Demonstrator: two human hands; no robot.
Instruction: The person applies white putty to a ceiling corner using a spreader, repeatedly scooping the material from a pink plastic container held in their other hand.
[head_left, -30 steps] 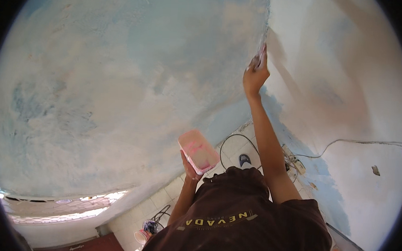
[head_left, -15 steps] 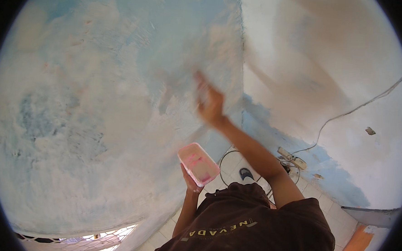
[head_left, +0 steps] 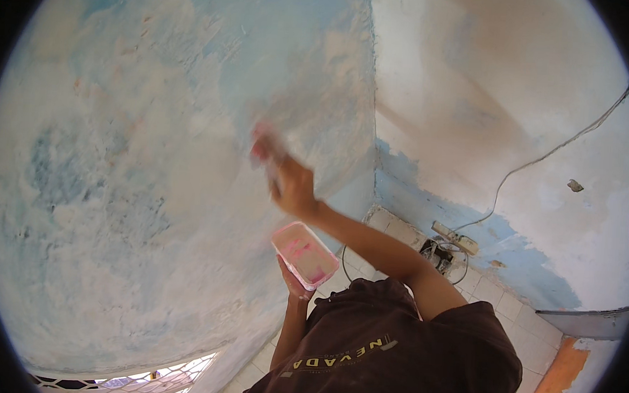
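Note:
My left hand (head_left: 295, 284) is wrapped round the lower side of a pink rectangular plastic tub (head_left: 299, 250), held tilted in front of my body. A pale paste smears its inside, with pink showing through in streaks. My right hand (head_left: 296, 187) is raised above the tub, close to the left wall (head_left: 196, 147). Its fingers are closed on a small reddish tool (head_left: 263, 141), too smeared by motion to name its kind. That wall has patchy whitish and light-blue coating, with a darker blue-grey area at the left.
Another wall (head_left: 463, 83), whitish above and blue below, meets it at a corner. A cable (head_left: 537, 162) runs down to a power strip (head_left: 456, 238) above the tiled floor (head_left: 494, 288). Beside the strip is a dark object (head_left: 437, 254). A lattice opening (head_left: 141, 383) lies at lower left.
My right hand has swept left and slightly down across the wall with the reddish tool. The tub in my left hand has hardly moved. The view has shifted slightly.

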